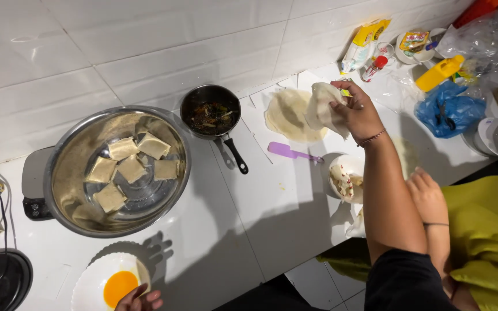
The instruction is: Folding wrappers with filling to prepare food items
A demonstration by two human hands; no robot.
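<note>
My right hand [355,112] is raised over the white counter [249,201] and grips a thin, pale dough wrapper [321,106] that hangs limp from the fingers. Just left of it lies a flat stack of round wrappers [286,118]. At the bottom edge, my left hand [139,299] rests its fingertips on the rim of a white plate [90,285] holding an orange egg yolk [117,286]. Only the fingers of that hand show.
A large steel bowl [70,173] holds several folded square parcels [131,168]. Behind it stands a small black pan of dark filling [210,112]. A purple spatula [289,152] and a white bowl [341,167] lie nearby. Another person's hand [427,196] and yellow-green clothing are at the right.
</note>
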